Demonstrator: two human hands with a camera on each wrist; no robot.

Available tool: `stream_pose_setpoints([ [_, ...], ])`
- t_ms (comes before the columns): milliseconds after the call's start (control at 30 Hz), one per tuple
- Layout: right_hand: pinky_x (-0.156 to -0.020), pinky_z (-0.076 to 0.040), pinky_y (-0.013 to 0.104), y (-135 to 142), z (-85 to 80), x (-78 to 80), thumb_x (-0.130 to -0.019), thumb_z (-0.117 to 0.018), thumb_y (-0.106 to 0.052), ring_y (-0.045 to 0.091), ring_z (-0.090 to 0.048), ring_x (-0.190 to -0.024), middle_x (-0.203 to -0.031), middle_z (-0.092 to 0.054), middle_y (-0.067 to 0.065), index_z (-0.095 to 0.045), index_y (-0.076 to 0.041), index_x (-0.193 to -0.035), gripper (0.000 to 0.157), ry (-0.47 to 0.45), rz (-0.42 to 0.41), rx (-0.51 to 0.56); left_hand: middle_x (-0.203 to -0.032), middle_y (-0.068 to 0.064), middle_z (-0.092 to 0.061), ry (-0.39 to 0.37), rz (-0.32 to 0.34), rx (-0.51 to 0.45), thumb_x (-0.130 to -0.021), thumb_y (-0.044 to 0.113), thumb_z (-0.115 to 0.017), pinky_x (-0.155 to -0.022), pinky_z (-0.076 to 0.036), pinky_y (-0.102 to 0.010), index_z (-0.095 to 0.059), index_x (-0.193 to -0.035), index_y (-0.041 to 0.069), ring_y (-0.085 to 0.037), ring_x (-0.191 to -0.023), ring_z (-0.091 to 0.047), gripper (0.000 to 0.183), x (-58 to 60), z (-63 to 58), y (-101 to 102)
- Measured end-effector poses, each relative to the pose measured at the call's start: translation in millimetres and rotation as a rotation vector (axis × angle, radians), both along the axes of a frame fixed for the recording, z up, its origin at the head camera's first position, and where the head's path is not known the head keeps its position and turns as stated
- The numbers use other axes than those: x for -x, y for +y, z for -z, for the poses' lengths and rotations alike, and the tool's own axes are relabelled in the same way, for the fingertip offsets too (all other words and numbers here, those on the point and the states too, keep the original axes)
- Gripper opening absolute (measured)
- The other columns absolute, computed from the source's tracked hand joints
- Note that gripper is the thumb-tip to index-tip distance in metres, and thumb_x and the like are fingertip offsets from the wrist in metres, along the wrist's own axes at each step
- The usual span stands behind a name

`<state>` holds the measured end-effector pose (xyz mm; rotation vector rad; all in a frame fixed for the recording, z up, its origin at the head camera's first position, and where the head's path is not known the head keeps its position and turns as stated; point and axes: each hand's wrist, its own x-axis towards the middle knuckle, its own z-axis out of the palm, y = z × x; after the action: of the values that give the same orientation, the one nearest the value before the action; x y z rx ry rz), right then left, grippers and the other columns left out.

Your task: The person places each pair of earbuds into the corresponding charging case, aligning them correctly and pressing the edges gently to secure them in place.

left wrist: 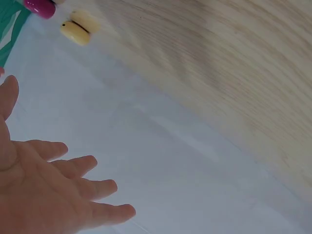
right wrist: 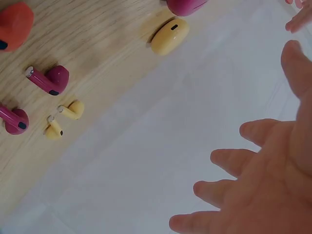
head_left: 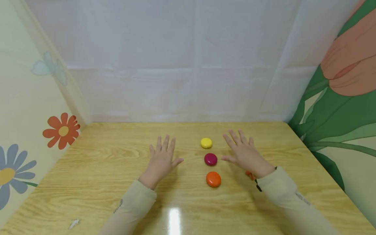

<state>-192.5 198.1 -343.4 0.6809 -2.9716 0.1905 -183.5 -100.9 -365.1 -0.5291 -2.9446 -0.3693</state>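
Note:
Both hands hover over the table with fingers straight and spread, holding nothing. My left hand (head_left: 160, 161) is left of a short column of glossy earbud cases. From far to near these are a yellow case (head_left: 206, 143), a magenta case (head_left: 210, 159) and an orange case (head_left: 213, 179). On the column's other side is my right hand (head_left: 243, 155), its thumb nearest the magenta case. Loose magenta earbuds (right wrist: 57, 79) and small yellow earbuds (right wrist: 73, 110) lie on the wood in the right wrist view. An orange earbud (right wrist: 15, 24) shows at that view's corner. In the head view, the right hand and arm hide most earbuds.
The wooden table (head_left: 102, 156) ends at a white cloth (head_left: 141, 91) along its back. Flower-printed panels flank it left and right. A small pale scrap (head_left: 74, 224) is near the front left.

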Motion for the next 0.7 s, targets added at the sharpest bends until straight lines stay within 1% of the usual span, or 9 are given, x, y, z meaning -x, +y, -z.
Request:
stream_pose_setpoints([
  [200, -0.099, -0.012, 0.077, 2.8, -3.2, -3.7, -0.093, -0.062, -0.043, 0.055, -0.008, -0.139, -0.156, -0.013, 0.027, -0.026, 0.000, -0.151, 0.081, -0.030, -0.001, 0.020, -0.153, -0.028, -0.025, 0.002, 0.037, 0.031, -0.095, 0.045, -0.058, -0.102, -0.017, -0.074, -0.031, -0.149, -0.002, -0.052, -0.140, -0.014, 0.077, -2.9, 1.4, 2.5],
  [333, -0.100, -0.010, 0.077, 6.2, -5.6, -7.7, -0.094, -0.061, -0.042, 0.055, -0.007, -0.139, -0.157, -0.013, 0.027, -0.025, 0.000, -0.152, 0.080, -0.054, 0.008, 0.043, -0.150, -0.029, -0.030, 0.022, 0.051, 0.042, -0.094, 0.044, -0.059, -0.101, -0.023, -0.072, -0.034, -0.147, -0.003, -0.053, -0.138, -0.020, 0.075, -5.6, 4.1, 5.0],
  [400, -0.100, -0.010, 0.077, 8.1, -6.1, -9.3, -0.094, -0.061, -0.043, 0.055, -0.008, -0.139, -0.156, -0.014, 0.027, -0.026, 0.000, -0.152, 0.080, -0.051, 0.010, 0.046, -0.149, -0.029, -0.032, 0.020, 0.057, 0.034, -0.094, 0.043, -0.059, -0.100, -0.025, -0.071, -0.035, -0.147, -0.004, -0.053, -0.137, -0.022, 0.074, -6.9, 5.1, 6.0],
  [533, -0.099, -0.012, 0.077, 11.7, -5.6, -12.7, -0.093, -0.061, -0.044, 0.055, -0.010, -0.139, -0.156, -0.016, 0.027, -0.027, -0.001, -0.151, 0.080, -0.035, 0.008, 0.045, -0.148, -0.030, -0.033, -0.013, 0.068, 0.005, -0.095, 0.043, -0.059, -0.101, -0.026, -0.070, -0.034, -0.147, -0.004, -0.053, -0.137, -0.023, 0.074, -8.7, 5.5, 7.4],
  [700, -0.098, -0.017, 0.077, 14.2, -4.3, -17.2, -0.093, -0.064, -0.038, 0.056, -0.016, -0.137, -0.154, -0.022, 0.028, -0.031, 0.000, -0.150, 0.076, -0.001, -0.007, 0.057, -0.148, -0.029, -0.034, -0.051, 0.078, -0.021, -0.095, 0.042, -0.059, -0.101, -0.026, -0.070, -0.034, -0.147, -0.004, -0.053, -0.136, -0.024, 0.074, -10.6, 4.4, 8.4],
])
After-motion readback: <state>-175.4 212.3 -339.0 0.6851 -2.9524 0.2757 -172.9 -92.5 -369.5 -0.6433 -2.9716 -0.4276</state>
